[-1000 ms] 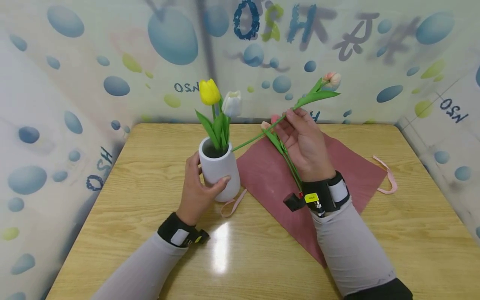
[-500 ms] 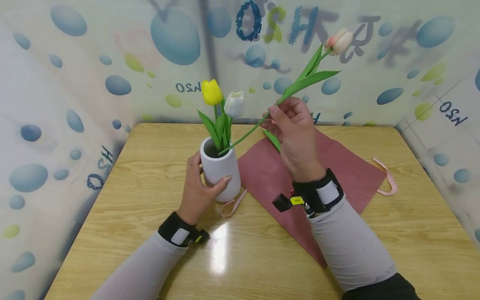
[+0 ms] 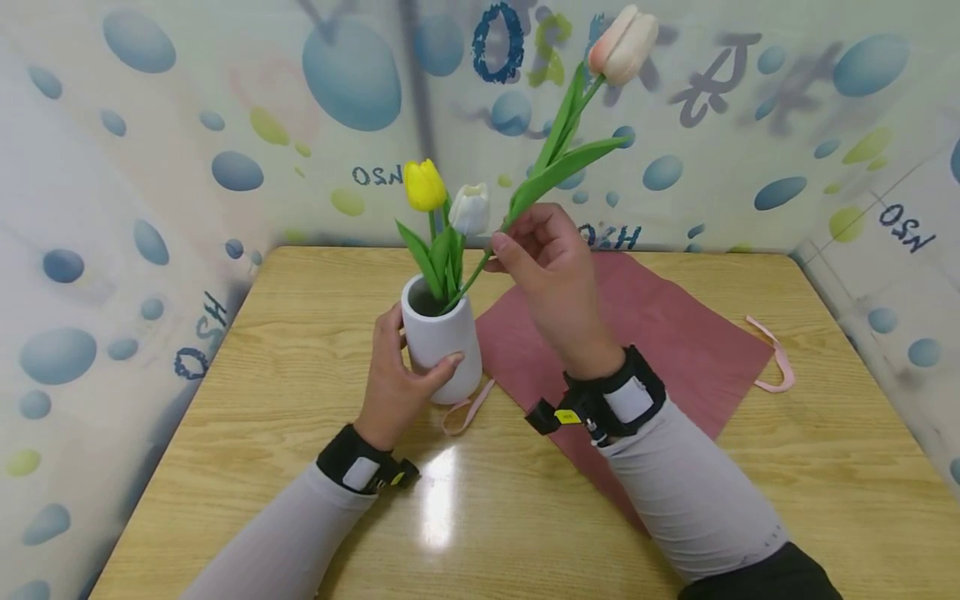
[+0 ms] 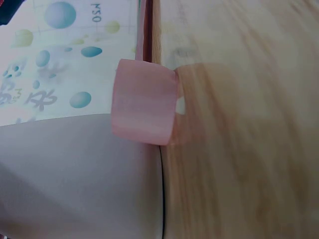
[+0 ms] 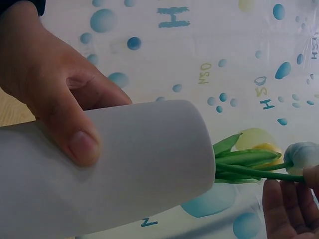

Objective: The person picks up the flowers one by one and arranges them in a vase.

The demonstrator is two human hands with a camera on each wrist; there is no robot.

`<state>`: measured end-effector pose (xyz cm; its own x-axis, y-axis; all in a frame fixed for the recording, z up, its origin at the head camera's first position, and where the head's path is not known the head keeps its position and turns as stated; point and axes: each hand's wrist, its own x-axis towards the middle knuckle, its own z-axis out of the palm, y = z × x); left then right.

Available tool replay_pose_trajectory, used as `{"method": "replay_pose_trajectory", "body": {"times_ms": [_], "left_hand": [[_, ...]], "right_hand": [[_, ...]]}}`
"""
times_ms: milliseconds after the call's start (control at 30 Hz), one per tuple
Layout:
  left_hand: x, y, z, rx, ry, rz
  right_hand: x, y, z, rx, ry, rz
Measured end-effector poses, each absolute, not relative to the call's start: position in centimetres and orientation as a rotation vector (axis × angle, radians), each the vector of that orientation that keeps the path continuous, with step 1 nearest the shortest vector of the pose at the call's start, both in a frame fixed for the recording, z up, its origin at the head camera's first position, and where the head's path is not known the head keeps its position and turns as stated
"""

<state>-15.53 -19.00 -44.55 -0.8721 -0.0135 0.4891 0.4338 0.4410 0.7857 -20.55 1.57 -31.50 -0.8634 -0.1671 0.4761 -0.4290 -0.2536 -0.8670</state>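
A white vase (image 3: 444, 350) stands on the wooden table, and my left hand (image 3: 401, 379) grips it around the side, thumb across its front. Inside it are a yellow tulip (image 3: 424, 185) and a white tulip (image 3: 470, 209) with green leaves. My right hand (image 3: 555, 275) pinches the stem of a pale pink tulip (image 3: 623, 46) below its leaves. That tulip leans to the right, its stem's lower end inside the vase mouth. In the right wrist view the stem (image 5: 279, 176) runs over the vase's rim to the right fingers (image 5: 294, 206).
A dusky-pink wrapping sheet (image 3: 682, 333) lies to the right, partly under my right forearm. One pink ribbon (image 3: 780, 358) trails at its right corner; another ribbon loop (image 3: 467, 412) lies beside the vase base. A patterned backdrop (image 3: 337, 100) rises behind the table (image 3: 300, 333).
My right hand has moved left toward the vase, bringing the pink tulip more upright and its stem end from outside the rim into the mouth. The left hand and vase hold still.
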Motion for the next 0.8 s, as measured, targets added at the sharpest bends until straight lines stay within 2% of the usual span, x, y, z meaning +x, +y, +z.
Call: {"method": "replay_pose_trajectory", "body": {"times_ms": [467, 800], "left_hand": [[-15.6, -19.1, -44.7, -0.342, -2.28, -1.429], [-15.6, -19.1, -44.6, -0.34, -2.284, -1.416]], "right_hand": [[-20.0, 0.0, -32.8, 0.83, -2.029, 2.062], [-19.8, -0.1, -32.7, 0.802, -2.22, 1.89]]}}
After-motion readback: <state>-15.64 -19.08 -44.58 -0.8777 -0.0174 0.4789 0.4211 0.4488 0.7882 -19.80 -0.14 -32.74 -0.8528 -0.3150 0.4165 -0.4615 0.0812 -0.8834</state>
